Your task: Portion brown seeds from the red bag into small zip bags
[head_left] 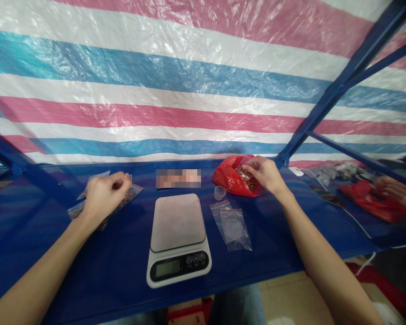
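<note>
Red plastic bag (235, 178) is lying open under the right hand (262, 174), which is pinching small brown pieces inside it. The left hand (104, 194) is pressing, curled, on filled pouches (130, 195). Next, the pinch likely needs carrying inward toward the scale (178, 239).

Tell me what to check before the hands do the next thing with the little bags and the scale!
1. Right hand inside the red bag of small brown pieces: ok.
2. Left hand resting on the filled bags: ok.
3. Scale platform bare: ok.
4. Scale display reading: cannot tell, too blurred.
5. Empty zip bags lying right of the scale, within reach: ok.
6. Small clear cup upright beside the red bag: ok.
</note>
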Available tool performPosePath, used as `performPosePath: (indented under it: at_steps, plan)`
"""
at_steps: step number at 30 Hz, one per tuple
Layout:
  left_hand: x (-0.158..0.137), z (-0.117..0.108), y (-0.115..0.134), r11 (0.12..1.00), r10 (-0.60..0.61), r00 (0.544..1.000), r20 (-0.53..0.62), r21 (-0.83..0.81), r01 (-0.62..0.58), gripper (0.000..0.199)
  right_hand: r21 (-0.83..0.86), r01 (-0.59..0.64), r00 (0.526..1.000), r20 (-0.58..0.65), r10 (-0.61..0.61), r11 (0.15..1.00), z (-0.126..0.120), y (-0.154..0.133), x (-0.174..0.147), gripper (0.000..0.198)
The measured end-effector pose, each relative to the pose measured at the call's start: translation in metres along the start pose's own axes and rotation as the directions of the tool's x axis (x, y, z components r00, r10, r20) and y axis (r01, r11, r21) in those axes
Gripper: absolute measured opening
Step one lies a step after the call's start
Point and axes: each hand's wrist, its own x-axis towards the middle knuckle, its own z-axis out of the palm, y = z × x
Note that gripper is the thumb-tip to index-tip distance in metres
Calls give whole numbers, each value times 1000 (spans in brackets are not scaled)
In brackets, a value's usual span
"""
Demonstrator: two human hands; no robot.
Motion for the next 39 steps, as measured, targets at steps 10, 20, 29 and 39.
performPosePath:
  at_steps: [10, 20, 29, 39]
  plan:
    - [0, 2, 1, 1000, 8, 1000, -11, 10, -8, 41, 35, 111, 993, -53, -110, 993, -8, -5, 2, 41]
    - [1, 1, 1, 1000, 11, 1000, 6, -4, -11, 42, -49, 82, 990, -110, -87, 995, -15, -16, -1, 48]
    - [-1, -1, 4, 1000, 5, 1000, 12, -11, -5, 41, -106, 40, 990, -128, -54, 994, -15, -17, -3, 52]
    - [1, 2, 3, 1000, -1, 1000, 1, 8, 1, 44, -70, -91, 969, -236, 72, 993, -10, -7, -1, 56]
